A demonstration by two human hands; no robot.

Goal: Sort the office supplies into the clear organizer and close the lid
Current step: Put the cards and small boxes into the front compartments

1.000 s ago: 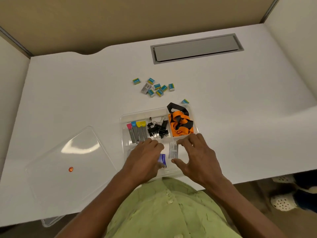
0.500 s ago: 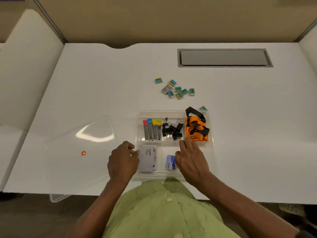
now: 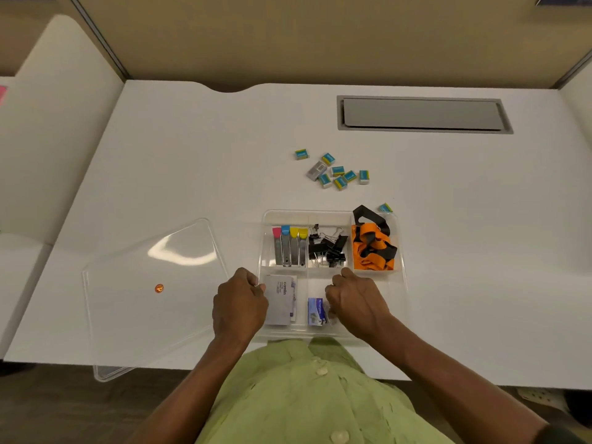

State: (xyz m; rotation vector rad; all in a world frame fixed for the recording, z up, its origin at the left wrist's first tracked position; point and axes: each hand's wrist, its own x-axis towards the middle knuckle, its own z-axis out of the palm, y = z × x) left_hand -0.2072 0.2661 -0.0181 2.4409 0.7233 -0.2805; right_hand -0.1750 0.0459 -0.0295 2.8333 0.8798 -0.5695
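Observation:
The clear organizer (image 3: 402,285) sits at the desk's near edge. Its back compartments hold colour-capped metal strips (image 3: 290,249), black binder clips (image 3: 328,249) and an orange-and-black lanyard (image 3: 373,249). In front lie a white box (image 3: 280,299) and a small blue box (image 3: 315,311). My left hand (image 3: 238,304) has its fingers curled at the organizer's left wall, beside the white box. Over the front compartment, right of the blue box, my right hand (image 3: 354,302) is curled with hidden fingertips. The clear lid (image 3: 153,296) lies flat to the left.
Several blue-and-yellow erasers and one grey box (image 3: 334,171) lie loose on the white desk behind the organizer. One more eraser (image 3: 385,207) sits at its back right corner. A grey cable hatch (image 3: 423,114) is set in the desk at the back.
My left hand moved off the front compartment to the organizer's left wall, uncovering the white box. My right hand's fingers went from stretched out to curled. The view shifted as my head moved.

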